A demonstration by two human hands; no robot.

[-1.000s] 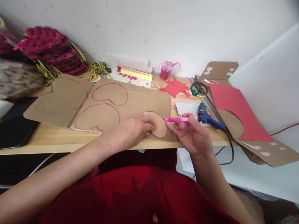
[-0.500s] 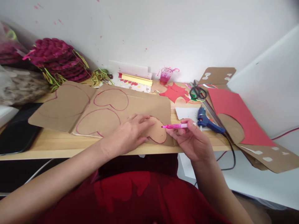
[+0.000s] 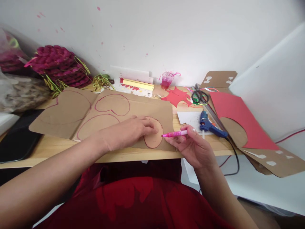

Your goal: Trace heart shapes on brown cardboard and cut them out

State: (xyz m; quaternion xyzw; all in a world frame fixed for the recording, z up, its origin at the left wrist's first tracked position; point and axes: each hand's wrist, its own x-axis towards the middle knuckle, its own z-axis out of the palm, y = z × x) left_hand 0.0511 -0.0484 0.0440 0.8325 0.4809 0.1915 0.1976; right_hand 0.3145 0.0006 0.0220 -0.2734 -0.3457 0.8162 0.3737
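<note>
One left hand (image 3: 130,131) and one right hand (image 3: 193,144) show; one marker (image 3: 175,133) at four o'clock, one tan cutout (image 3: 153,140) at six, three heart outlines (image 3: 111,110) around nine, one cup (image 3: 167,82) at one, one glue gun (image 3: 211,125) at three.

Facing you: white wall (image 3: 138,31), pink specks (image 3: 98,8) scattered on it, mostly L of ctr. To your R, a 2nd white wall or panel (image 3: 283,79), set at an angle. Lt. wood worktop (image 3: 152,154) runs along the wall; lower R, a white surface (image 3: 269,190), use unclear. Light's soft & approx. even.
</note>
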